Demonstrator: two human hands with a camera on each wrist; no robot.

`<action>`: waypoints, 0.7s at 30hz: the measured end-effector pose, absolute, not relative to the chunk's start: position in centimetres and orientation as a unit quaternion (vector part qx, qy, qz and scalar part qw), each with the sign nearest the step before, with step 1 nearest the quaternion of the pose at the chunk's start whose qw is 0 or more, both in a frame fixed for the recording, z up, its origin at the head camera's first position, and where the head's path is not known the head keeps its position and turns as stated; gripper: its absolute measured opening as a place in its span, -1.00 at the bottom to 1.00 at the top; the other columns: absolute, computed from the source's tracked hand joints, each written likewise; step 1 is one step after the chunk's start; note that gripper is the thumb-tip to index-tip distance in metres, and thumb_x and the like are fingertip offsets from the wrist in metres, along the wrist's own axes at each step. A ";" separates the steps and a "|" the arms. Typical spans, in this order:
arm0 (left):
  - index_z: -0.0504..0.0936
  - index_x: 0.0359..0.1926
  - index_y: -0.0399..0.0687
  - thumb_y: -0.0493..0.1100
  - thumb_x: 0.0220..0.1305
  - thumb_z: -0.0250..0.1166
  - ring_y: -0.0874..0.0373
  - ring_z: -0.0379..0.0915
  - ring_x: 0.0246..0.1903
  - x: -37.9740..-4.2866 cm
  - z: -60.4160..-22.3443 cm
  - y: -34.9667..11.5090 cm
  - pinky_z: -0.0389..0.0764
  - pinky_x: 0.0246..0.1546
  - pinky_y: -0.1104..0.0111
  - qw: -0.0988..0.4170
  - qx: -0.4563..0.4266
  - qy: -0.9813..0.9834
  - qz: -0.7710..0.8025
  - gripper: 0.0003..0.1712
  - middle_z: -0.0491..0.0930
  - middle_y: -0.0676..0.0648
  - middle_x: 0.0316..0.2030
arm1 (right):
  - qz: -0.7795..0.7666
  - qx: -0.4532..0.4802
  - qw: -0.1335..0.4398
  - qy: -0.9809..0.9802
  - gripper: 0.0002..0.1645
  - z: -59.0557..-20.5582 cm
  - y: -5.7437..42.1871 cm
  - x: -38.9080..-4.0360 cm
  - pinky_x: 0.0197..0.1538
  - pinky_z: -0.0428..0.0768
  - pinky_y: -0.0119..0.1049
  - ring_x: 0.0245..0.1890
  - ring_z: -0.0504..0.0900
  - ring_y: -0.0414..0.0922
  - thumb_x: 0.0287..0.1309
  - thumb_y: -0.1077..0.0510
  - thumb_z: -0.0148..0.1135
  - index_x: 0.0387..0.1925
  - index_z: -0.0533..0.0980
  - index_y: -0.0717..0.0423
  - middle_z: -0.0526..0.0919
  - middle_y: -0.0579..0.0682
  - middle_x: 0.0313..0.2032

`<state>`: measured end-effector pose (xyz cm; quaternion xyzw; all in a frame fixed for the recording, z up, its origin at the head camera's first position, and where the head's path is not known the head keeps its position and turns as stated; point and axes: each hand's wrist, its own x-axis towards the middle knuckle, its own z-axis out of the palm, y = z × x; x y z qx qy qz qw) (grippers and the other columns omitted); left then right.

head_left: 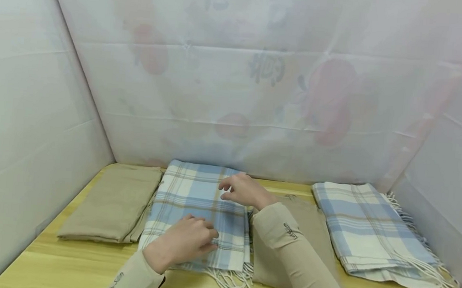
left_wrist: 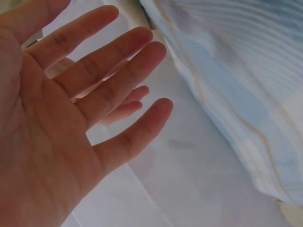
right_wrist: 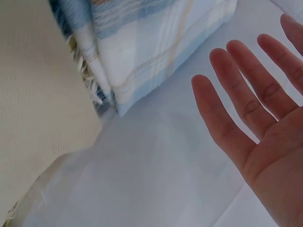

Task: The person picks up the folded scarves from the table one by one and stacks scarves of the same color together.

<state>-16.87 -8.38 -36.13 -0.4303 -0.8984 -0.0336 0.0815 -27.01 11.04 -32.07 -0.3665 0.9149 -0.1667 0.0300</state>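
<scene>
A folded blue and white plaid scarf [head_left: 178, 198] with fringe at its near end lies left of centre on the table. Over its near half hovers my left hand [head_left: 188, 240], fingers spread and slightly bent, palm bare in the left wrist view. Above the scarf's right far part is my right hand [head_left: 245, 190], relaxed fingers pointing left and holding nothing. In the right wrist view its fingers [right_wrist: 227, 118] are spread apart from the cloth. Partly hidden under the right forearm is a folded khaki cloth [head_left: 321, 241].
Another folded khaki cloth [head_left: 112, 202] lies at the left, beside the plaid scarf. At the right is a second folded plaid scarf [head_left: 371, 227], its fringe along the right side. Whitish sheet walls [head_left: 235, 94] enclose the wood-patterned table [head_left: 54, 265] at the back and sides.
</scene>
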 end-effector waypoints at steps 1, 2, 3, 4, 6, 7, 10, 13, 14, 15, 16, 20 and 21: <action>0.75 -0.30 0.06 -0.02 0.32 0.40 0.28 0.54 -0.39 -17.0 -36.2 -8.5 0.65 -0.22 0.16 0.081 -0.431 -0.898 -0.036 -0.87 0.61 0.16 -0.41 | -0.168 -0.367 0.031 0.914 -0.72 -32.1 11.0 -27.0 -0.07 0.65 -0.21 -0.11 0.70 0.00 0.35 0.22 0.29 0.04 0.66 0.25 0.72 0.12 -0.02; 0.74 -0.32 0.07 -0.03 0.32 0.41 0.29 0.53 -0.40 -17.1 -36.2 -8.6 0.65 -0.22 0.17 0.081 -0.432 -0.898 -0.038 -0.87 0.60 0.17 -0.43 | -0.169 -0.368 0.032 0.914 -0.72 -32.2 10.9 -27.1 -0.08 0.65 -0.23 -0.10 0.70 0.00 0.36 0.22 0.29 0.04 0.66 0.25 0.72 0.13 -0.02; 0.73 -0.33 0.07 -0.04 0.32 0.41 0.30 0.52 -0.41 -17.2 -36.2 -8.7 0.65 -0.22 0.20 0.080 -0.432 -0.898 -0.042 -0.88 0.59 0.18 -0.43 | -0.172 -0.369 0.034 0.913 -0.71 -32.2 10.8 -27.1 -0.08 0.65 -0.24 -0.10 0.69 0.00 0.36 0.21 0.28 0.04 0.66 0.26 0.71 0.13 -0.02; 0.73 -0.33 0.06 -0.05 0.32 0.41 0.31 0.52 -0.42 -17.2 -36.2 -8.8 0.65 -0.24 0.21 0.081 -0.431 -0.897 -0.046 -0.89 0.59 0.17 -0.43 | -0.175 -0.370 0.036 0.912 -0.71 -32.2 10.7 -27.1 -0.09 0.65 -0.25 -0.09 0.69 0.01 0.36 0.21 0.28 0.05 0.65 0.26 0.71 0.14 -0.01; 0.74 -0.31 0.05 -0.06 0.32 0.41 0.30 0.53 -0.42 -17.4 -36.2 -9.0 0.64 -0.27 0.24 0.085 -0.430 -0.897 -0.052 -0.89 0.62 0.15 -0.41 | -0.179 -0.369 0.038 0.911 -0.70 -32.2 10.4 -27.2 -0.09 0.65 -0.26 -0.09 0.69 0.01 0.36 0.20 0.29 0.05 0.65 0.26 0.71 0.13 -0.01; 0.74 -0.29 0.04 -0.06 0.32 0.41 0.29 0.54 -0.41 -17.4 -36.2 -9.2 0.64 -0.28 0.24 0.087 -0.429 -0.897 -0.055 -0.90 0.63 0.14 -0.39 | -0.181 -0.368 0.039 0.911 -0.70 -32.2 10.3 -27.2 -0.09 0.64 -0.27 -0.09 0.69 0.01 0.36 0.20 0.29 0.05 0.65 0.26 0.70 0.11 -0.01; 0.75 -0.24 0.01 -0.05 0.33 0.40 0.26 0.56 -0.40 -17.3 -36.1 -9.6 0.63 -0.33 0.23 0.094 -0.425 -0.898 -0.056 -0.87 0.66 0.10 -0.36 | -0.182 -0.364 0.038 0.913 -0.70 -32.1 9.8 -27.3 -0.08 0.64 -0.27 -0.09 0.69 0.00 0.34 0.20 0.32 0.05 0.65 0.24 0.71 0.08 -0.01; 0.76 -0.23 -0.01 -0.06 0.33 0.40 0.23 0.58 -0.39 -17.2 -36.1 -10.1 0.64 -0.32 0.20 0.098 -0.423 -0.899 -0.054 -0.86 0.67 0.08 -0.35 | -0.182 -0.363 0.041 0.913 -0.69 -32.2 9.5 -27.3 -0.10 0.65 -0.25 -0.09 0.69 0.00 0.33 0.20 0.33 0.05 0.65 0.24 0.71 0.09 -0.03; 0.75 -0.23 -0.02 -0.06 0.33 0.40 0.22 0.58 -0.38 -17.1 -36.1 -10.3 0.65 -0.33 0.19 0.098 -0.422 -0.900 -0.054 -0.86 0.67 0.08 -0.35 | -0.181 -0.364 0.042 0.913 -0.69 -32.2 9.4 -27.3 -0.10 0.65 -0.24 -0.09 0.69 0.00 0.33 0.20 0.33 0.05 0.65 0.24 0.71 0.11 -0.03; 0.75 -0.23 -0.02 -0.07 0.33 0.41 0.22 0.59 -0.37 -17.1 -36.1 -10.5 0.65 -0.33 0.18 0.098 -0.420 -0.901 -0.053 -0.86 0.67 0.08 -0.35 | -0.181 -0.363 0.045 0.913 -0.69 -32.3 9.3 -27.3 -0.11 0.65 -0.22 -0.09 0.68 0.01 0.34 0.20 0.32 0.06 0.64 0.24 0.71 0.12 -0.04; 0.75 -0.23 -0.03 -0.07 0.33 0.41 0.21 0.59 -0.37 -17.1 -36.1 -10.6 0.66 -0.32 0.16 0.098 -0.419 -0.901 -0.056 -0.86 0.67 0.07 -0.34 | -0.181 -0.363 0.046 0.913 -0.68 -32.4 9.2 -27.3 -0.11 0.65 -0.21 -0.09 0.68 0.01 0.34 0.20 0.32 0.06 0.64 0.24 0.71 0.13 -0.05; 0.76 -0.22 -0.06 -0.08 0.32 0.41 0.20 0.62 -0.36 -17.1 -36.1 -11.1 0.67 -0.32 0.17 0.096 -0.415 -0.903 -0.063 -0.85 0.67 0.06 -0.34 | -0.185 -0.358 0.051 0.914 -0.67 -32.7 8.8 -27.3 -0.07 0.64 -0.16 -0.05 0.67 0.04 0.34 0.21 0.31 0.08 0.63 0.25 0.70 0.15 -0.05; 0.76 -0.22 -0.07 -0.08 0.32 0.41 0.20 0.62 -0.36 -17.1 -36.0 -11.3 0.68 -0.32 0.18 0.095 -0.413 -0.903 -0.065 -0.84 0.67 0.05 -0.33 | -0.187 -0.358 0.052 0.913 -0.67 -32.7 8.7 -27.3 -0.06 0.64 -0.15 -0.04 0.67 0.04 0.34 0.22 0.31 0.08 0.63 0.26 0.70 0.16 -0.04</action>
